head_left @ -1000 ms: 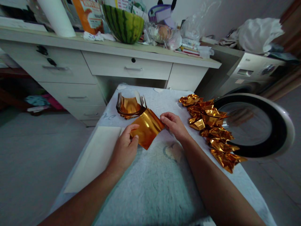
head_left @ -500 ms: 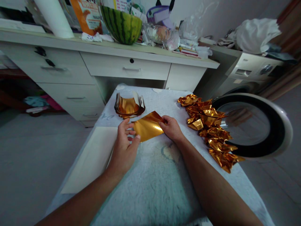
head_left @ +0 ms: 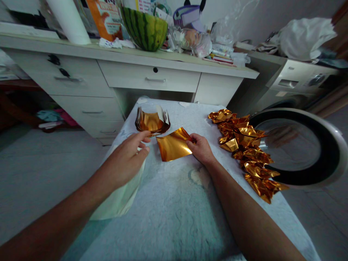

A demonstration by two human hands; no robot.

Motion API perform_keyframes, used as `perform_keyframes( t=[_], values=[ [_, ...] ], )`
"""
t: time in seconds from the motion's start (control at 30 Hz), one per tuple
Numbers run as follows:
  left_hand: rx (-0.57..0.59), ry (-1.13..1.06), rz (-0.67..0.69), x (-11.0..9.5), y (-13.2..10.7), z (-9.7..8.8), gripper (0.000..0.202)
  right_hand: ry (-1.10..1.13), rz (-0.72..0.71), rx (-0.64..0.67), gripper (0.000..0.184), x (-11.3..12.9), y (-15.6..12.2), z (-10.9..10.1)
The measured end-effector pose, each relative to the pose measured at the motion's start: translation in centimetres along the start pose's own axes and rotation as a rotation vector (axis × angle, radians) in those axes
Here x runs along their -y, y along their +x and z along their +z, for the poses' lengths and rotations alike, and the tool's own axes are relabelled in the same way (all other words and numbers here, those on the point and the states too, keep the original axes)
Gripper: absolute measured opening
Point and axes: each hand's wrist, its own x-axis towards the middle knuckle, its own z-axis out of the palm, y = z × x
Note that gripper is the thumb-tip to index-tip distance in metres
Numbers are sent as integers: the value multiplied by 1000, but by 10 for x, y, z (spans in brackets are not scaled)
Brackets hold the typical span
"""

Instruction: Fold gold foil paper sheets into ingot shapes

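My right hand [head_left: 202,149] pinches the right edge of a shiny gold foil sheet [head_left: 175,145], slightly curved, over the table. To its left, my left hand [head_left: 129,156] is apart from the foil, thumb and index finger spread, with nothing visible between them. Beneath that hand and forearm, a pale thin sheet [head_left: 122,203] is partly hidden and looks bent; whether the hand touches it I cannot tell. Just beyond the left fingertips stands a curled stack of gold foil sheets [head_left: 150,122]. Several folded gold foil pieces [head_left: 247,141] lie in a pile along the right side.
A patterned cloth covers the table [head_left: 174,203]. Behind it is a white desk [head_left: 149,74] bearing half a watermelon [head_left: 144,29], a paper roll [head_left: 69,23] and plastic bags. At right, the open round door [head_left: 330,152] of a washing machine [head_left: 293,78] stands beside the table edge.
My left hand has let go of the foil sheet and moved left. The pale sheet, flat before, now looks bent and shifted under my left arm. My right hand keeps its pinch.
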Motion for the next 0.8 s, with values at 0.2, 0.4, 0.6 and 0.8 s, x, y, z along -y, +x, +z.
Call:
perform_keyframes(
  t=[0.2,0.4,0.6,0.8],
  values=[
    [33,468,44,46,53,-1,51,4,-2,9,8,-1,1,0],
    [-52,538,38,43,55,0,53,9,4,14,8,0,1,-1],
    [-83,538,9,43,63,0,45,10,3,22,8,1,0,-2],
    [-193,481,-17,37,67,-1,39,9,-2,20,8,0,1,-1]
  ],
)
